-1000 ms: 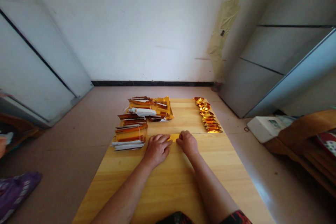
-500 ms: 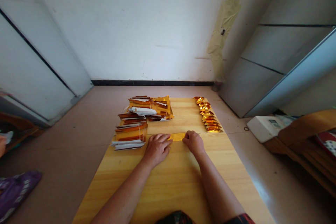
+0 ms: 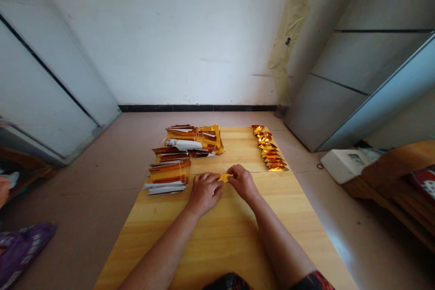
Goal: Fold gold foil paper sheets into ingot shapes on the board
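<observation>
I'm pinching a small gold foil strip [image 3: 224,177] at both ends, my left-hand fingers [image 3: 214,176] and right-hand fingers [image 3: 234,174] closed narrow on it over the pine tabletop [image 3: 217,240]. I'm keeping the pressure even so the foil isn't buckling. Banded foil stacks [image 3: 169,176] are sitting beside my left hand [image 3: 205,192]; folded gold pieces [image 3: 269,149] are lying beyond my right hand [image 3: 242,182].
</observation>
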Motion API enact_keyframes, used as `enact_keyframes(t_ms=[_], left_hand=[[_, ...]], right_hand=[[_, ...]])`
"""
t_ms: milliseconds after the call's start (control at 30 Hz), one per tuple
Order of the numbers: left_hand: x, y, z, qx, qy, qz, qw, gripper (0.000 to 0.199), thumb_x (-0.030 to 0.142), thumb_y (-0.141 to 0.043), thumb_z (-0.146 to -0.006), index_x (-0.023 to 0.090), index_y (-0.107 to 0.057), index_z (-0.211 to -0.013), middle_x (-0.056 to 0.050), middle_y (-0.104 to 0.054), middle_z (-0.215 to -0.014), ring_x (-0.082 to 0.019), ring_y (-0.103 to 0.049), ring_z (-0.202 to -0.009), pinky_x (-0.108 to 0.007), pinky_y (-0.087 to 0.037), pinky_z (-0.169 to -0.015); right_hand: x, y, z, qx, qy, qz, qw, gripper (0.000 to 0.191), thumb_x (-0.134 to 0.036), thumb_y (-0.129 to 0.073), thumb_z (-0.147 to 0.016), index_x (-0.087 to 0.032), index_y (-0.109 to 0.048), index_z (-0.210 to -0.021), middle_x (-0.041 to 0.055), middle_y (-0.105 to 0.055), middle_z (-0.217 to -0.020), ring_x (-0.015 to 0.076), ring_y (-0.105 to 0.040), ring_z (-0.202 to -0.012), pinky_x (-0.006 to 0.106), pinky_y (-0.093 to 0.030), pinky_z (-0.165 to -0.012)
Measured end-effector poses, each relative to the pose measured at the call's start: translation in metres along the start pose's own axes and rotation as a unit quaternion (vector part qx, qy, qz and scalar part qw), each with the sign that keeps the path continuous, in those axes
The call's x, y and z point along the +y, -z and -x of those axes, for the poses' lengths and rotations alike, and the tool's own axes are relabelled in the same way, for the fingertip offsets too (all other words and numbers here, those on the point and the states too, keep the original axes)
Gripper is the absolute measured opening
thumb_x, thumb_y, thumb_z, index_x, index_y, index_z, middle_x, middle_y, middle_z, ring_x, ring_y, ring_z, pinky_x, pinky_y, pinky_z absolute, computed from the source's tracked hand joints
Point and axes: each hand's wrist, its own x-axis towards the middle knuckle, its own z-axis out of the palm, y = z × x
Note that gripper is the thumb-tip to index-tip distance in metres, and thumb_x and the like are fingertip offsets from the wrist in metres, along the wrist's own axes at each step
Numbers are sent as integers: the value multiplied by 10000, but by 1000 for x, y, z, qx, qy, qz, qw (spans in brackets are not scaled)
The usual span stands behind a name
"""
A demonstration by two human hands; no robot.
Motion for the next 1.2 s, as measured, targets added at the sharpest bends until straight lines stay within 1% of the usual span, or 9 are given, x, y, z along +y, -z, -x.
enact_keyframes(t_ms=[67,133,267,367,600,767,933,1100,1200], left_hand=[[3,-3,-6,10,34,3,999,143,272,-584,-799,288,-690,-894,-9,-655,-1091,-208,-518,-1042,-412,-351,-886],[6,-7,-12,23,79,4,997,104,270,-586,-796,255,-688,-788,-11,-668,-1015,-198,-531,-990,-394,-359,-855],[9,-13,-23,44,150,2,988,114,295,-598,-781,227,-648,-704,-15,-653,-955,-204,-521,-957,-386,-359,-820],[10,-14,-25,53,171,-4,984,116,305,-605,-771,228,-630,-688,-20,-628,-978,-220,-503,-983,-406,-342,-842],[3,-14,-22,55,171,13,984,21,247,-628,-735,258,-631,-753,1,-597,-1042,-210,-483,-1045,-422,-306,-932],[-9,-11,-18,29,150,36,988,153,178,-600,-737,289,-652,-828,8,-585,-1141,-206,-474,-1121,-418,-315,-957],[-18,-9,-15,13,142,34,989,279,119,-544,-731,294,-658,-916,0,-567,-1215,-213,-455,-1168,-411,-339,-967],[-18,-11,-12,42,128,23,991,451,105,-501,-726,314,-595,-1115,-5,-569,-1241,-211,-452,-1177,-420,-331,-990],[-17,-10,-11,54,130,33,989,465,137,-496,-739,299,-566,-1169,-6,-577,-1237,-207,-456,-1177,-410,-325,-1006]], right_hand=[[-5,-10,-1,-49,-4,35,998,186,-59,-516,-713,-179,-632,-794,20,-607,-823,118,-553,-743,195,-400,-685],[-6,-15,-2,-75,-22,68,995,169,-70,-518,-734,-181,-638,-776,27,-607,-836,121,-556,-763,192,-398,-691],[-3,-14,-1,-90,-17,85,992,174,-66,-515,-752,-179,-642,-789,29,-607,-848,119,-562,-790,179,-397,-706],[-3,-13,-2,-89,-11,83,993,181,-59,-512,-750,-179,-642,-789,27,-609,-841,118,-561,-791,179,-398,-714],[0,-11,-3,-77,-37,73,994,179,-49,-528,-720,-180,-643,-763,29,-623,-832,125,-568,-783,188,-405,-701],[8,-1,-2,-71,-64,61,994,192,-26,-528,-681,-172,-638,-738,28,-622,-820,122,-571,-767,186,-408,-696],[10,-2,-3,-63,-73,63,993,187,-25,-526,-664,-171,-621,-731,18,-602,-804,113,-558,-732,181,-399,-666],[10,-7,-1,-12,-67,57,996,258,-36,-502,-699,-176,-603,-890,29,-583,-882,119,-563,-764,195,-423,-676],[11,-9,1,5,-57,39,998,332,-35,-495,-700,-179,-596,-981,48,-573,-986,129,-579,-829,209,-452,-732]])
